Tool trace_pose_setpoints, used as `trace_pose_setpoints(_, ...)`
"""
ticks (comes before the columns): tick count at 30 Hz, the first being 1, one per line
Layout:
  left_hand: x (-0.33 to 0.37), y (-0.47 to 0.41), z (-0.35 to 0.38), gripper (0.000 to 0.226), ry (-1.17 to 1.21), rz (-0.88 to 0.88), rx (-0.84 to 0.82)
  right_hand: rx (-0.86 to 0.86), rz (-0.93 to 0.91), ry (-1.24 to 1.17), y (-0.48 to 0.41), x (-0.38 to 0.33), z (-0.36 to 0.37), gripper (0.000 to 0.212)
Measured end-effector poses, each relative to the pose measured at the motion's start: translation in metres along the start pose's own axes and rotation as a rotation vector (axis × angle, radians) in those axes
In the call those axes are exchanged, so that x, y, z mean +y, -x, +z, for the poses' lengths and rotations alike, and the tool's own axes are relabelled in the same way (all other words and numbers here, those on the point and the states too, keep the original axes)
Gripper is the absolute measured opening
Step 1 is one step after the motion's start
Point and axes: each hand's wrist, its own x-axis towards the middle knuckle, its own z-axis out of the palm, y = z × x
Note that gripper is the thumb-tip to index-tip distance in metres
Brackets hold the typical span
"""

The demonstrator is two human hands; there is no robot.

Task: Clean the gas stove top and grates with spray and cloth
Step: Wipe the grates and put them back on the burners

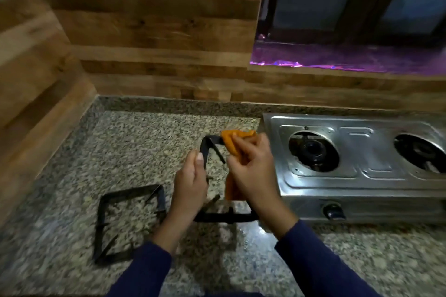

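Note:
My left hand [190, 183] grips the left side of a black square grate [209, 146], which is held tilted up above the counter. My right hand [253, 166] holds an orange cloth [229, 142] pressed against the grate's far right corner. A second black grate [128, 222] lies flat on the counter to the left of my hands. The steel two-burner gas stove [362, 171] stands to the right, both burners [313, 149] bare without grates. No spray bottle is in view.
The speckled granite counter [120, 147] runs into a corner of wood-panelled wall [156, 38] at the left and back. A window with a purple-lit sill [337, 60] sits above the stove. The stove's front knob [333, 211] faces me.

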Motion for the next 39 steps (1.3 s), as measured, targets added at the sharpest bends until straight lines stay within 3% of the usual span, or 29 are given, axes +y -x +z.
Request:
trace_pose_setpoints(3,0.019,0.004,0.020,0.027,-0.023,0.052,-0.076,0.137,0.003,-0.066,0.000,0.001,-0.036,0.029)
trace_pose_setpoints(5,0.035,0.006,0.034,0.030,-0.019,0.082,-0.149,0.200,-0.042,-0.096,0.002,-0.001,-0.060,0.034)
trace_pose_setpoints(9,0.068,0.018,0.082,0.044,0.041,0.171,-0.266,0.094,-0.153,0.092,0.012,0.022,-0.099,0.043)
trace_pose_setpoints(13,0.097,0.035,0.141,0.049,0.145,0.206,-0.413,0.296,-0.140,0.057,0.027,0.049,-0.164,0.039)
trace_pose_setpoints(16,0.139,0.052,0.197,0.044,0.247,0.242,-0.460,0.155,-0.267,0.226,0.037,0.071,-0.220,0.049)
trace_pose_setpoints(19,0.174,0.066,0.247,0.051,0.291,0.199,-0.475,0.071,-0.253,0.303,0.047,0.110,-0.271,0.041)
trace_pose_setpoints(23,0.189,0.078,0.305,0.081,0.321,0.033,-0.425,0.303,-0.072,0.156,0.077,0.147,-0.336,0.040)
trace_pose_setpoints(24,0.197,0.082,0.324,0.081,0.327,-0.002,-0.420,0.327,-0.071,0.154,0.084,0.154,-0.354,0.043)
trace_pose_setpoints(28,0.225,0.091,0.378,0.064,0.395,-0.070,-0.397,0.094,-0.239,0.273,0.113,0.180,-0.393,0.048)
trace_pose_setpoints(31,0.242,0.103,0.415,0.064,0.404,-0.128,-0.419,0.210,-0.250,0.293,0.137,0.215,-0.433,0.036)
trace_pose_setpoints(33,0.247,0.111,0.431,0.065,0.405,-0.173,-0.399,0.403,-0.146,0.175,0.149,0.234,-0.457,0.031)
trace_pose_setpoints(36,0.247,0.112,0.444,0.066,0.418,-0.265,-0.382,0.685,0.220,-0.060,0.148,0.267,-0.481,0.027)
trace_pose_setpoints(39,0.246,0.107,0.456,0.067,0.417,-0.324,-0.359,0.694,0.505,-0.026,0.139,0.309,-0.499,0.028)
